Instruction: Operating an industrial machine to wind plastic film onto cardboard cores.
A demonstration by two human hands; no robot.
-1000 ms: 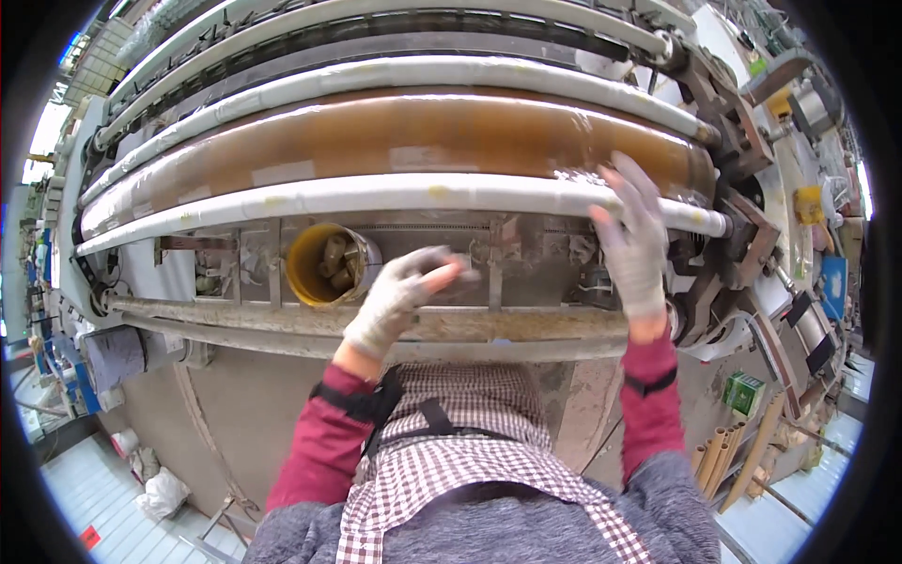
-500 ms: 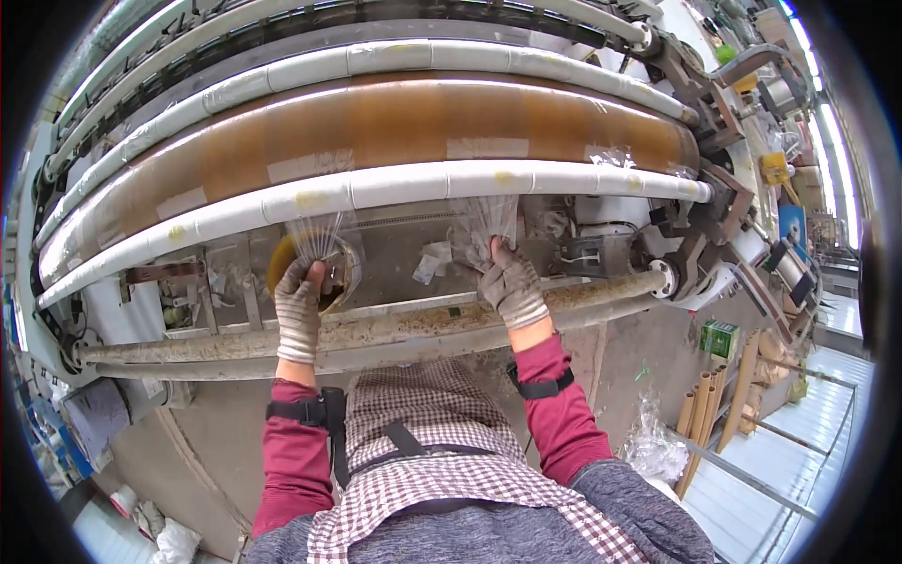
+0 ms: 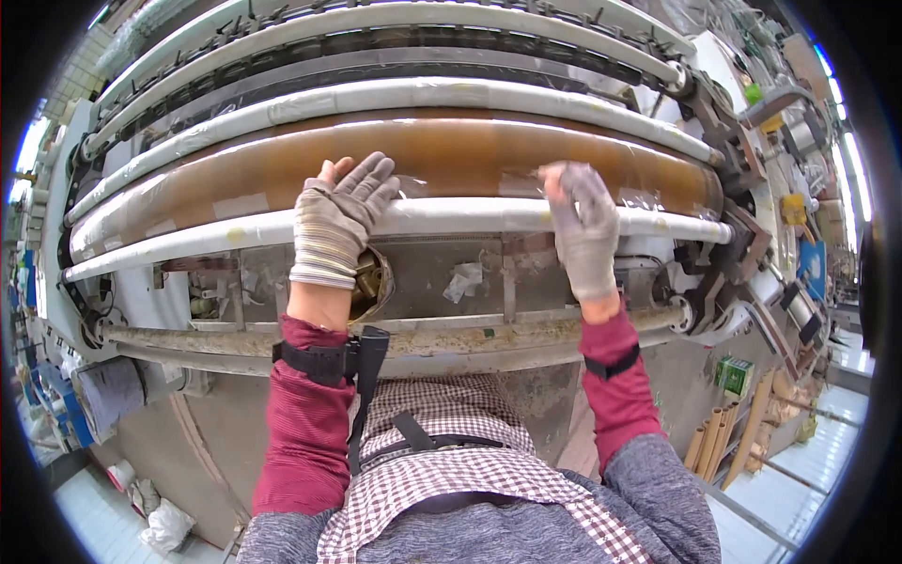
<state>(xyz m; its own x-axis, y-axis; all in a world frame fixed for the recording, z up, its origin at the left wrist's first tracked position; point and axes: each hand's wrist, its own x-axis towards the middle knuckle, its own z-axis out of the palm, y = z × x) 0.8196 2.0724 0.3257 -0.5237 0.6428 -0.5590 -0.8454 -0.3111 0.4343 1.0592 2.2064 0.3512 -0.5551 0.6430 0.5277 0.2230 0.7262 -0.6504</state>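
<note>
My left hand [image 3: 344, 226], in a striped glove with bare fingertips showing, reaches over the white roller [image 3: 470, 216]. Its fingers are stretched out toward the brown roll [image 3: 451, 155], and it holds nothing. Farther right, my right hand [image 3: 584, 230] is also above the white roller, with its fingertips near the brown roll's surface. Its fingers are loosely bent and somewhat blurred, and nothing shows in them. Clear film [image 3: 648, 195] with shiny wrinkles lies on the brown roll near its right end. Whether either hand touches the roll, I cannot tell.
Another white roller [image 3: 423, 94] runs behind the brown roll. Nearer me, a stained bar [image 3: 526, 327] crosses the machine. Below, a round container [image 3: 376, 287] and a scrap of film [image 3: 462, 282] are visible. Cardboard tubes [image 3: 714, 440] and a green box [image 3: 733, 376] stand at the right.
Both hands have let go of the gathered clear film strips they were pulling toward me. They have moved up and forward over the white roller, the right hand also shifting right.
</note>
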